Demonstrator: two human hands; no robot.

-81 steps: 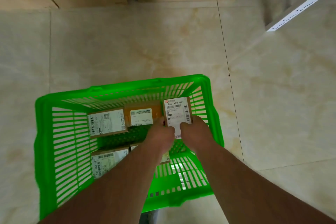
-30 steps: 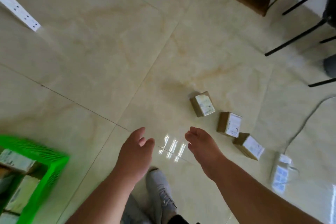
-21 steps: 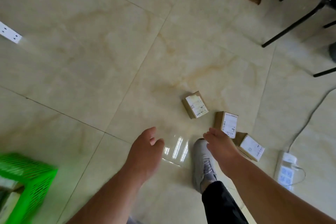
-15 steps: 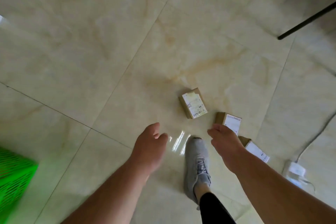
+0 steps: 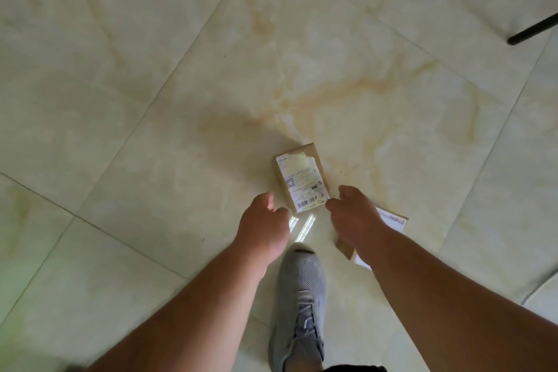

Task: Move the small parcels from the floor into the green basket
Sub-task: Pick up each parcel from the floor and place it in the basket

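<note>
A small brown parcel with a white shipping label lies flat on the tiled floor. My left hand hovers just below and left of it, fingers apart, holding nothing. My right hand is at the parcel's lower right corner, fingers curled and empty. Under my right wrist a second parcel shows its label, and the corner of a third parcel peeks out below it. The green basket is out of view; only a green blur shows at the far left edge.
My grey shoe stands on the floor between my forearms. A black chair leg ends at the upper right. Pale marble tiles with grout lines fill the view.
I turned from the basket toward the parcels on the floor. The view dropped closer, and both hands moved forward to either side of the nearest parcel. The basket left the frame.
</note>
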